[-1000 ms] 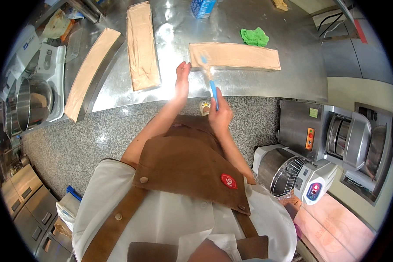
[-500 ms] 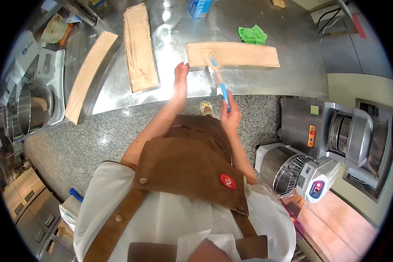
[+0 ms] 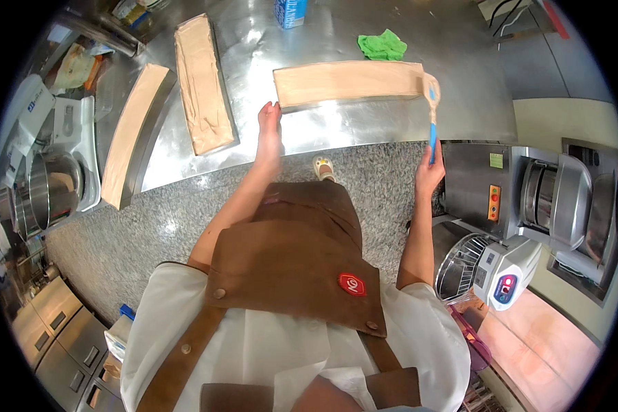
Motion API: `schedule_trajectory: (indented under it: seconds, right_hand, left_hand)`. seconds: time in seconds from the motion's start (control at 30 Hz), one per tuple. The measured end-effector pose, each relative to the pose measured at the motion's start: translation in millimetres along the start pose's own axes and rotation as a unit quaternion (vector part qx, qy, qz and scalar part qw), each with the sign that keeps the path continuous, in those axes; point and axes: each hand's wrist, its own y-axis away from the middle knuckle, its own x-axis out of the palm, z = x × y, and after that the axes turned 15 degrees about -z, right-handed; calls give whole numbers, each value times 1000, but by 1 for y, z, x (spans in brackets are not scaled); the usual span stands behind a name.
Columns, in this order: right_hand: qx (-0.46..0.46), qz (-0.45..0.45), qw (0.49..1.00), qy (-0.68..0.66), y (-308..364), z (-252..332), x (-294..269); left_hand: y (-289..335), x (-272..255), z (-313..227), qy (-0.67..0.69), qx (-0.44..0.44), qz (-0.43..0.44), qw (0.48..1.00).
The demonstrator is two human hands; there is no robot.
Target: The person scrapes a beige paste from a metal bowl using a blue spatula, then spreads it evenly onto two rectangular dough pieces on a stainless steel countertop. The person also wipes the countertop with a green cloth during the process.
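A long metal mould filled with smooth beige cream lies crosswise on the steel table. My left hand is at its near left corner, fingertips closed against the edge. A blue-handled spatula is in my right hand, fingers wrapped round the handle. Its cream-smeared head is at the mould's right end; whether it touches the cream is hard to tell. Two more long filled moulds stand to the left: one with a rippled top, the other with a smoother top near the table's left side.
A crumpled green cloth lies just beyond the mould, and a blue carton stands at the back. Mixing bowls and a scale are far left. A mixer stands at the right below the table edge.
My right hand has swept the spatula rightward, from the left part of the cream to the mould's right end. The cream surface looks smoother. My left hand stays at the corner.
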Motion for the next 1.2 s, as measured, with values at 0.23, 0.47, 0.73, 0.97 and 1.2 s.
schedule_trajectory:
  seconds: [0.23, 0.47, 0.73, 0.97, 1.2]
  right_hand:
    - [-15, 52, 998, -27, 33, -2, 8]
    - [32, 37, 999, -12, 39, -25, -60]
    - [449, 90, 764, -456, -6, 40, -28]
    - [467, 194, 757, -414, -26, 7, 7]
    - [512, 282, 755, -297, -21, -27, -25]
  left_hand:
    - [-3, 2, 5, 33, 1, -21, 999]
    - [-2, 1, 3, -5, 5, -9, 1000]
    - [-7, -1, 4, -53, 25, -21, 998]
    - [0, 3, 0, -29, 15, -29, 999]
    - [-1, 6, 1, -35, 13, -53, 998]
